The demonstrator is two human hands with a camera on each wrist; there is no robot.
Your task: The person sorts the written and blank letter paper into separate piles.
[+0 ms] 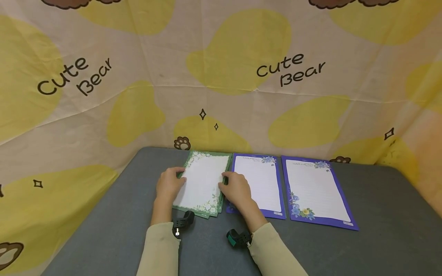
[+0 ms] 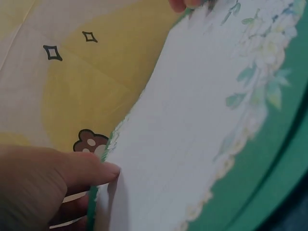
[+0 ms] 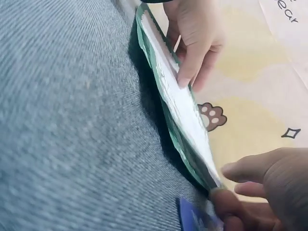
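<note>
My left hand pinches the left edge of a small pile of green-bordered letter paper, thumb on the white face and fingers beneath. At the pile's right edge, my right hand holds it between thumb and fingers. White flowers run round the border, and the sheets' lower corners stand slightly out of line. In the right wrist view the pile tilts above the table, with a dark shadow under it. Part of the right hand's grip is hidden there.
Two purple-bordered sheets with blue flowers lie to the right: the nearer sheet, partly behind my right hand, and the farther sheet. They rest on a grey table. A yellow-patterned cloth hangs behind the table's back edge.
</note>
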